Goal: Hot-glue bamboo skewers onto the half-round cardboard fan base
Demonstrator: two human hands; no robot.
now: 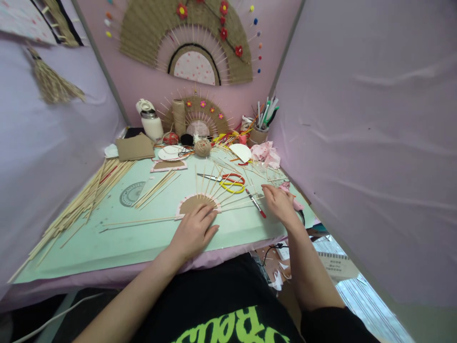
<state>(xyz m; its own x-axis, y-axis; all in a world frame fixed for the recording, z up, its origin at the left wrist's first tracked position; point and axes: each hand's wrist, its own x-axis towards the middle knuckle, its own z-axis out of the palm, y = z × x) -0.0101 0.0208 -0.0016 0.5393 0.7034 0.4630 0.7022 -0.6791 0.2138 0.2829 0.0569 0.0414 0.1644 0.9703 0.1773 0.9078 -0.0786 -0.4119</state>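
Observation:
My left hand lies over the lower edge of a half-round cardboard piece with a pink-and-white border, fingers stretched out and pressing on it. Thin bamboo sticks fan out from its curved edge, and one long stick points left. At the right, my right hand is held above the table near the stick ends, its fingers closed together. Whatever they may hold is hidden. A pink glue gun is just beside it, partly covered. Scissors with red and yellow handles and a red marker lie between the hands.
A pile of bamboo sticks covers the left side. Cardboard, a glue bottle, a twine ball and a pen holder stand along the back. A large woven fan hangs behind. Fabric walls enclose the table.

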